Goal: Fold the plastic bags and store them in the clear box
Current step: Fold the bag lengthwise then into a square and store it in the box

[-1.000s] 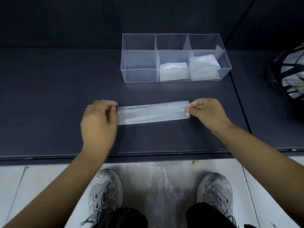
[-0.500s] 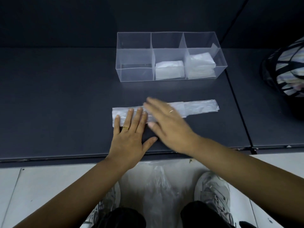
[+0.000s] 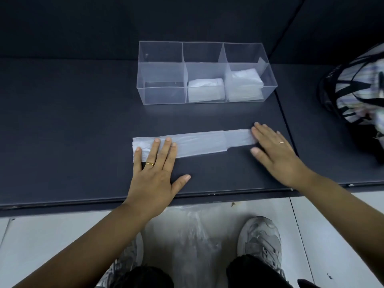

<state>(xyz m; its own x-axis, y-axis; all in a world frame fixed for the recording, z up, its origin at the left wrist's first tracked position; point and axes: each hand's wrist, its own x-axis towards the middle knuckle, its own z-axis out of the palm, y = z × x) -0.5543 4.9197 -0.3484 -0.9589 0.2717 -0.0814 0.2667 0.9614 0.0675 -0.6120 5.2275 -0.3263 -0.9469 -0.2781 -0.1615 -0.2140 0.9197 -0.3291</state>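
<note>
Smoothing looks to be the step in hand. The plastic bag (image 3: 199, 145) lies on the dark worktop (image 3: 72, 132) as a long narrow strip, already folded lengthwise, with a thinner single layer jutting out at its right end. It sits between the person and the clear box (image 3: 164, 94), apart from it.

The left hand (image 3: 153, 175) lies flat on the strip's left end. Its fingers (image 3: 167, 150) are straight and spread, pressing rather than gripping. The right hand (image 3: 276, 150) is also flat and open. Its fingertips touch the strip's right end, and its palm rests on the worktop just beside it. Neither hand holds anything.

By my judgement, the next move is to pick up one end and fold the strip over itself, end to end. That would continue until the packet is short enough to fit a compartment. The film is thin and slippery, so one hand should pin it while the other turns it, or the layers may slide askew.

The clear box has three compartments in a row:
- **Left:** nothing that I can see.
- **Middle:** a folded white packet (image 3: 205, 90).
- **Right:** a taller stack of folded bags (image 3: 243, 84).

More loose plastic (image 3: 193, 229) lies on the floor between the person's shoes.
</note>
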